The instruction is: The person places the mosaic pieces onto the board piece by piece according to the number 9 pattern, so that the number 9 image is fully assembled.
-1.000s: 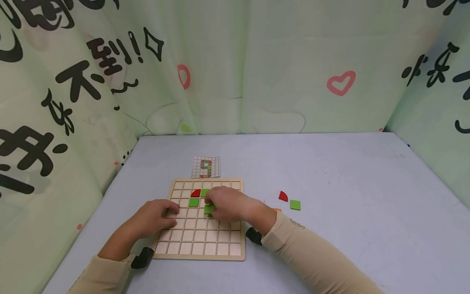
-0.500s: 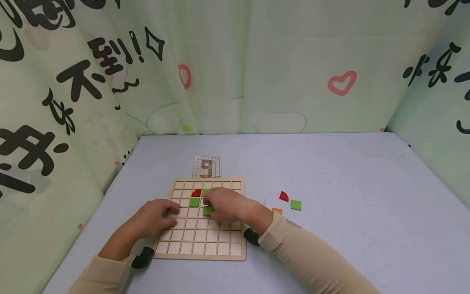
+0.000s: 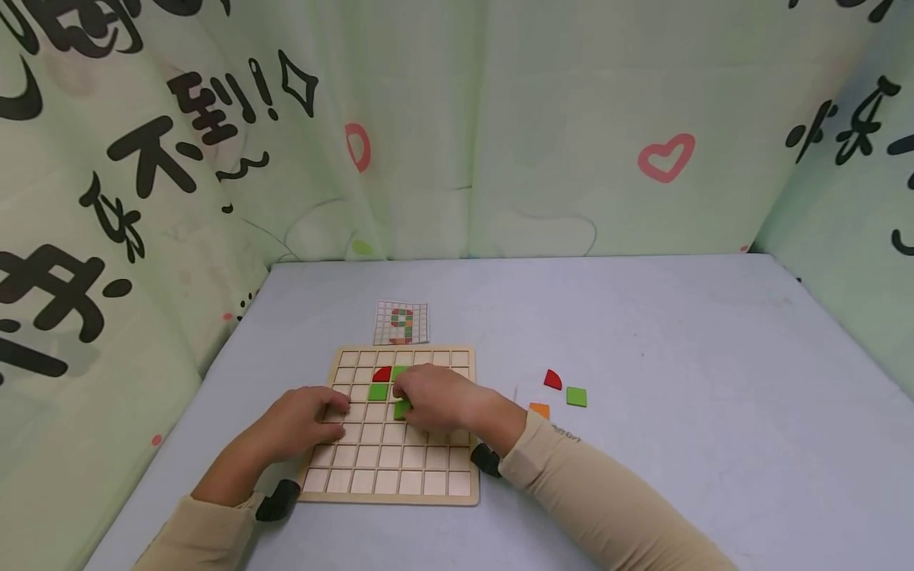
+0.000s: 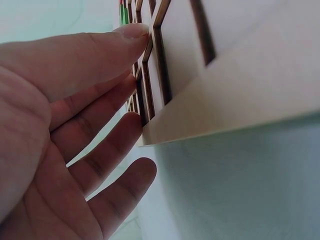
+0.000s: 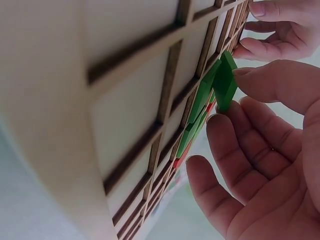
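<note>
A wooden grid board (image 3: 388, 500) lies on the table. My right hand (image 3: 439, 396) is over its middle and pinches a green square tile (image 5: 227, 82) between thumb and fingers. In the right wrist view that tile is tilted, close over another green tile (image 5: 202, 95) on the grid. A red quarter-circle tile (image 3: 382, 374) and a green tile (image 3: 378, 392) sit in cells to the left; one more green tile (image 3: 399, 372) is partly hidden by my right hand. At the board's left edge is my left hand (image 3: 303, 420), fingers relaxed, with the thumb (image 4: 132, 35) right at the grid.
Behind the board lies a small pattern card (image 3: 401, 323) with a coloured figure on a grid. To the right are a loose red quarter-circle tile (image 3: 553, 380), a green tile (image 3: 577, 396) and an orange tile (image 3: 539, 410). A printed curtain (image 3: 543, 159) encloses the table.
My right hand has shifted slightly left with the green tile, and more of the orange tile shows beside the sleeve. The left hand keeps its place.
</note>
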Demonstrator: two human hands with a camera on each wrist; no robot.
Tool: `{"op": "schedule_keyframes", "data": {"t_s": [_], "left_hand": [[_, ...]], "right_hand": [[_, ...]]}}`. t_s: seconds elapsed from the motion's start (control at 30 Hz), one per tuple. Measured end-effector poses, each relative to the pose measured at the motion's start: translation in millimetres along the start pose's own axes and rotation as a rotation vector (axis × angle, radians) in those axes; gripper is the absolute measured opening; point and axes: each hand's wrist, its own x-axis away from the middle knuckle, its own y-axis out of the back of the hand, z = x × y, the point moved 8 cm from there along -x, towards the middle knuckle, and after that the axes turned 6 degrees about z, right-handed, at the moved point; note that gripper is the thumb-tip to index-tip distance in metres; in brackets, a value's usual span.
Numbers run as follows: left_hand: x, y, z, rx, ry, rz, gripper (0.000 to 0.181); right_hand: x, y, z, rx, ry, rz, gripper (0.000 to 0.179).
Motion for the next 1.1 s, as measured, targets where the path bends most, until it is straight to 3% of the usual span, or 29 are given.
{"op": "schedule_keyframes", "data": {"t_s": [1.1], "left_hand": [[-1.7,0.3,0.3,-0.014,-0.008,-0.003,0.022]], "right_hand": [[-9.0,-3.6,11.5,0.054,-0.028,0.039,0.026]]}}
